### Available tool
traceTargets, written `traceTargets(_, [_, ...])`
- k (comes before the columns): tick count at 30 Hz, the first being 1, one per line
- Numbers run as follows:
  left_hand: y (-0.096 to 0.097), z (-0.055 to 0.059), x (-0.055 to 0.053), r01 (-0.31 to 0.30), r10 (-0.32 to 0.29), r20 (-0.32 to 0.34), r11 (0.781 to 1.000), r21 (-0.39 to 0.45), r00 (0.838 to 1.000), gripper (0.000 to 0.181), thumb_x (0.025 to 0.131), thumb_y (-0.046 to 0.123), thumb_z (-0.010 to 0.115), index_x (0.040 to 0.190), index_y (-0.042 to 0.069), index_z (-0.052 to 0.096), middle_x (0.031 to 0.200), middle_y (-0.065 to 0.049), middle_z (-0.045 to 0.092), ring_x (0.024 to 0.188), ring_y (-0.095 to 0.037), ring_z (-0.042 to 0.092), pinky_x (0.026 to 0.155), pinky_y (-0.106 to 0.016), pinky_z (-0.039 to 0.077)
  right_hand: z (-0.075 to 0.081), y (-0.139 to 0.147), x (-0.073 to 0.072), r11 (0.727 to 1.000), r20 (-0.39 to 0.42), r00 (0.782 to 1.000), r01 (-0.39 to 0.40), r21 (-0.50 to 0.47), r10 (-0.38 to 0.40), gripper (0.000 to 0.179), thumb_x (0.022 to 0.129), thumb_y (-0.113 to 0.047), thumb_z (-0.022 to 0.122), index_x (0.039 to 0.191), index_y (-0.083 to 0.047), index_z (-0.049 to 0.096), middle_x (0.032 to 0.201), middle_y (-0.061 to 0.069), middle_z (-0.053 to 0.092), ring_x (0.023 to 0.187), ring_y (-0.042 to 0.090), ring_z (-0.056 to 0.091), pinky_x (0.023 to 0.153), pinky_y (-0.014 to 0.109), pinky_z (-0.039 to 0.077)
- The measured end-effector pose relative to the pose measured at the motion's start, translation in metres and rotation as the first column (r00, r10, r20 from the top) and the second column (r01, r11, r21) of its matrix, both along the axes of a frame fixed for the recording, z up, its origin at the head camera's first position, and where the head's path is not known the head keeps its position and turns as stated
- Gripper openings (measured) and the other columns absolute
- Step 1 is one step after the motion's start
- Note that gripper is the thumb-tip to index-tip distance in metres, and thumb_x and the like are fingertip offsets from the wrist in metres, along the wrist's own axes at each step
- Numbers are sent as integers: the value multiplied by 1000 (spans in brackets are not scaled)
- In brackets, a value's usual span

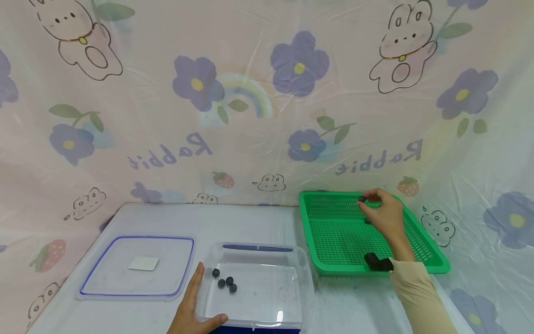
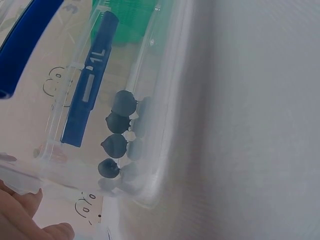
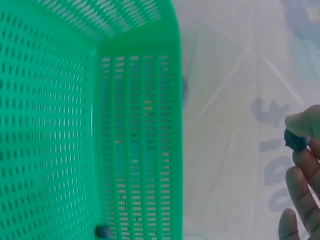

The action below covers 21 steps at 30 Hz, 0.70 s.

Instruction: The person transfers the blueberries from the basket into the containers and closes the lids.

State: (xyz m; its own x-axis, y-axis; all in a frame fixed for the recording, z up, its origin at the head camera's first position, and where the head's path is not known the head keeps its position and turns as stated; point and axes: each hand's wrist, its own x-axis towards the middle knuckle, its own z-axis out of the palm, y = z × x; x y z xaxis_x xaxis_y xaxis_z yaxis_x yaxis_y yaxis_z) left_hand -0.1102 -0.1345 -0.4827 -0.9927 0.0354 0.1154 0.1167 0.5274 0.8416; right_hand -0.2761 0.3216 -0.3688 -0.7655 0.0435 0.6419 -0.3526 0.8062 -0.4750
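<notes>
My right hand point(image 1: 385, 215) pinches a blueberry point(image 3: 297, 140) between thumb and fingers, above the back rim of a green basket point(image 1: 340, 236). Another blueberry point(image 3: 103, 231) lies in the basket, against its wall. My left hand point(image 1: 192, 304) touches the left side of a clear plastic box point(image 1: 267, 297), its fingers straight along the wall and the thumb at the front rim. Several blueberries point(image 1: 221, 283) sit in the box's left part. In the left wrist view, a blue clip point(image 2: 90, 82) marked 1L shows on the box.
A clear lid point(image 1: 104, 273) with a blue seal lies left of the box, with a white rectangle point(image 1: 143, 263) at its middle. A printed curtain point(image 1: 250, 125) hangs behind the white table point(image 1: 254, 220). A black device point(image 1: 377, 262) is at my right wrist.
</notes>
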Motion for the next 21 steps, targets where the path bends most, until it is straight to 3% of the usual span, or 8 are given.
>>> traceTargets(7, [1, 4, 2, 4, -4, 67, 1000, -3, 998, 109, 65, 39, 77, 144, 20, 4, 147, -11, 4, 128, -37, 13, 90, -66, 16, 2, -12, 14, 992, 62, 998, -2, -127, 10, 27, 75, -27, 72, 93, -10, 62, 89, 3, 61, 81, 20, 54, 62, 24, 38])
traceTargets(13, [2, 9, 4, -16, 19, 163, 1000, -16, 987, 108, 66, 44, 74, 144, 23, 2, 147, -8, 1, 129, -37, 7, 91, -64, 9, 5, -23, 24, 979, 104, 993, -39, -202, 62, 29, 75, -31, 71, 94, -11, 62, 91, 2, 61, 84, 18, 53, 63, 22, 40])
traceTargets(21, [4, 4, 3, -11, 9, 62, 999, 42, 998, 107, 65, 39, 76, 144, 24, 5, 147, -8, 6, 128, -37, 11, 89, -67, 13, 12, -38, 41, 953, 118, 980, -123, -277, 161, 28, 76, -23, 71, 97, -7, 62, 90, 8, 61, 83, 15, 54, 63, 19, 42])
